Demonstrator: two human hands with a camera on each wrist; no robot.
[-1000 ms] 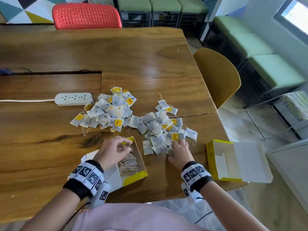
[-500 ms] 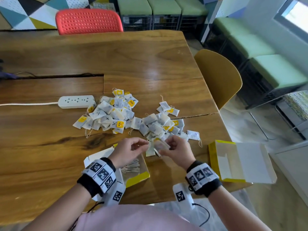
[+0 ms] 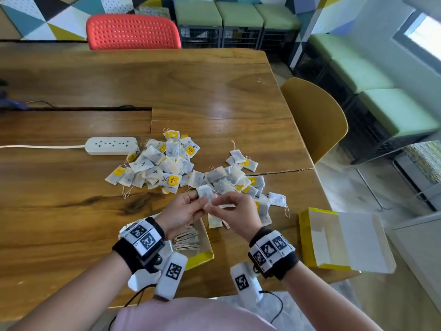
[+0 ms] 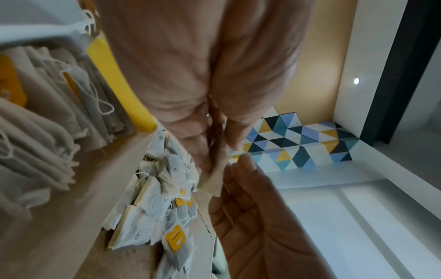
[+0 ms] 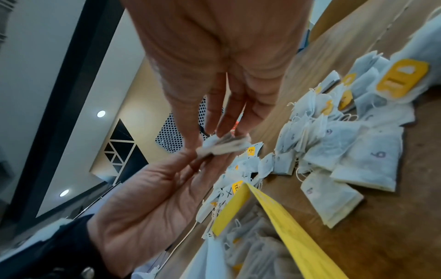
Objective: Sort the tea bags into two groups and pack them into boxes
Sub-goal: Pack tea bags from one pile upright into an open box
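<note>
While both hands meet at the frame's centre, the left hand (image 3: 182,212) and right hand (image 3: 235,212) pinch one tea bag (image 3: 205,192) above the yellow box (image 3: 199,255).

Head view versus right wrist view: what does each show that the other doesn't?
Only the head view shows the open yellow box on the right, the power strip, and the red chair. Only the right wrist view shows handwritten numerals such as a 9 on the loose tea bags. Both show the left hand and right hand pinching one tea bag above the partly filled box.
</note>
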